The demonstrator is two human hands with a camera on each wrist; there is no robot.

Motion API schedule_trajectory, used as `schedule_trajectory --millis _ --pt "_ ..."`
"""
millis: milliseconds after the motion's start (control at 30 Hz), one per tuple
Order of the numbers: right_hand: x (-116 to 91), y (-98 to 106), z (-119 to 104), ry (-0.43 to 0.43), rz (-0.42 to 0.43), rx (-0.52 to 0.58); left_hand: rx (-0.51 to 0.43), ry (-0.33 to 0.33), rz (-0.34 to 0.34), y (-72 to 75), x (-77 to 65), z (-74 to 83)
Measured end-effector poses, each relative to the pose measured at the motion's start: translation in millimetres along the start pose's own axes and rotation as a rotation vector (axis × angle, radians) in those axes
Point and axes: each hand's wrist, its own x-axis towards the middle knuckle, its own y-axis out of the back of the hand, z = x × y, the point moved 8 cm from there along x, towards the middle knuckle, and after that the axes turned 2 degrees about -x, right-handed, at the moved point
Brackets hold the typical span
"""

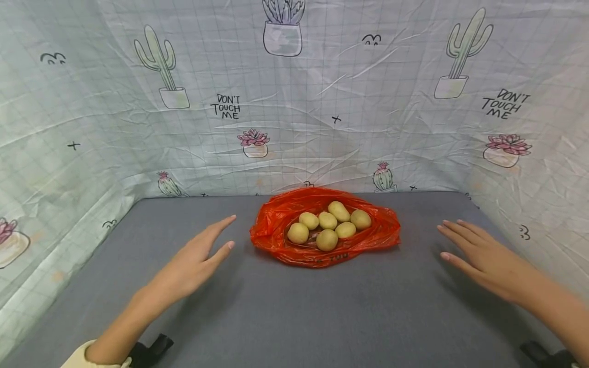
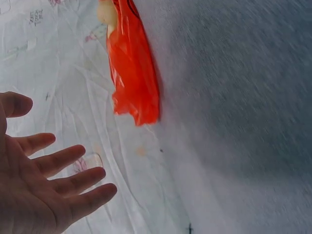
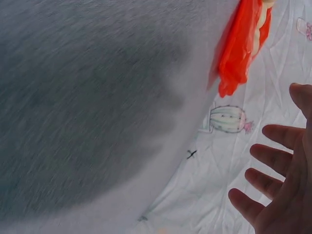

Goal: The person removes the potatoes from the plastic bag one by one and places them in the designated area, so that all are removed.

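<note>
A: Biggest thing in view?
B: Printed cloth [image 1: 303,97], hung behind the red bag [image 1: 294,256] and round to both its sides
A: Next down?
B: Grey table [image 1: 322,317], under the bag and well out in front of it
A: Bag state?
B: Crumpled thin plastic, sitting on the table near the cloth, mouth spread upward
A: Hands?
B: Left hand [image 1: 195,260] just off the bag's left end, thumb and fingers apart, fingers straight; right hand [image 1: 490,260] farther off its right end, thumb apart too, fingers straight; both clear of the bag
A: Smallest?
B: Potatoes [image 1: 327,221], seven visible, yellow-tan, clustered inside the bag
</note>
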Motion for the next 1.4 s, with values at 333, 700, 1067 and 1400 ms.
schedule_trajectory --millis 333,700,1067,1400 --pt "22.0 -9.1 -18.7 0.034 -0.011 0.054 -0.040 -0.068 -0.027 -19.4 18.7 23.4" --pt "49.7 -17.6 -20.7 -0.023 -0.076 0.164 -0.109 -0.125 -0.073 -36.6 39.2 52.1" --pt "66.6 -25.5 -15.7 -0.108 -0.122 0.304 -0.136 -0.162 -0.105 -47.1 51.2 62.1" --pt "79.9 -30.6 -9.4 -0.159 -0.119 0.400 -0.127 -0.215 -0.125 -52.9 61.1 71.3"
